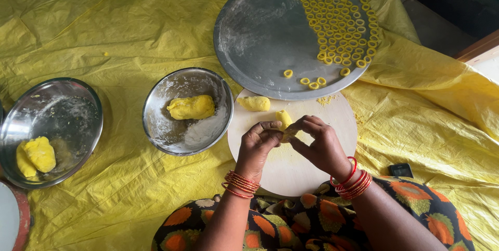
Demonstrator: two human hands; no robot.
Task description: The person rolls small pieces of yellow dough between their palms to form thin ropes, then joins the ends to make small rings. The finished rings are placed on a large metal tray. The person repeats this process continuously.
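Both hands pinch one yellow dough piece above a round board.
Left hand and right hand are clamped on it together; dough rings fill a steel tray, and a small dark packet lies on the yellow sheet.

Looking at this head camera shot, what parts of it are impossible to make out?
- The dough piece held between the left hand and right hand: its lower part is covered by the fingers.
- The round board: its near edge is hidden by both wrists and the patterned cloth.
- The white round object at lower left: cut off by the frame edge.
- The small dark object on the yellow sheet: too small to identify.
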